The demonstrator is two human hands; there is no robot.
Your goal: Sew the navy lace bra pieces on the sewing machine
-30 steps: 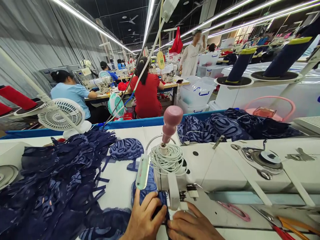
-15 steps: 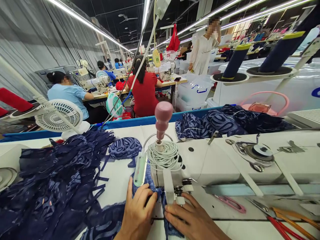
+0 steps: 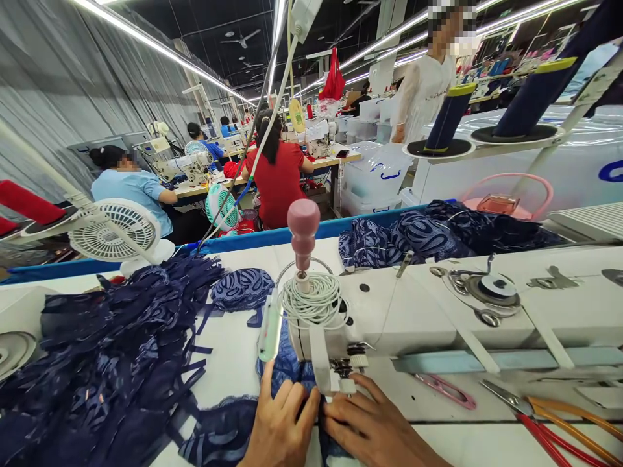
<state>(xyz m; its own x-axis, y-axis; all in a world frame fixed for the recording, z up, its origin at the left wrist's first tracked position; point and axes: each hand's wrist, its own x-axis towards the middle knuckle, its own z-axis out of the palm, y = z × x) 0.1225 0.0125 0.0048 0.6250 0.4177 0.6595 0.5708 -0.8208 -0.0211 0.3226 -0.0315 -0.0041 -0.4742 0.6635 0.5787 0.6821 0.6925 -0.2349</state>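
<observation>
A white sewing machine (image 3: 428, 318) stretches across the table in front of me. Under its needle area lies a piece of navy lace fabric (image 3: 292, 370). My left hand (image 3: 282, 428) presses down on that fabric just left of the needle, fingers stretched forward and close together. My right hand (image 3: 374, 428) lies flat on the fabric right of the needle, fingertips almost touching the left hand. Neither hand grips anything.
A big heap of navy lace pieces (image 3: 97, 363) fills the table's left side, with more (image 3: 428, 233) behind the machine. A small white fan (image 3: 117, 230) stands at the back left. Pink snips (image 3: 448, 390) and orange-handled scissors (image 3: 559, 418) lie at right. Other people sew at tables beyond.
Both hands stay on the fabric at the needle; the left hand's fingers have closed up and the hands have drawn closer together. A person in white at the back has walked rightward.
</observation>
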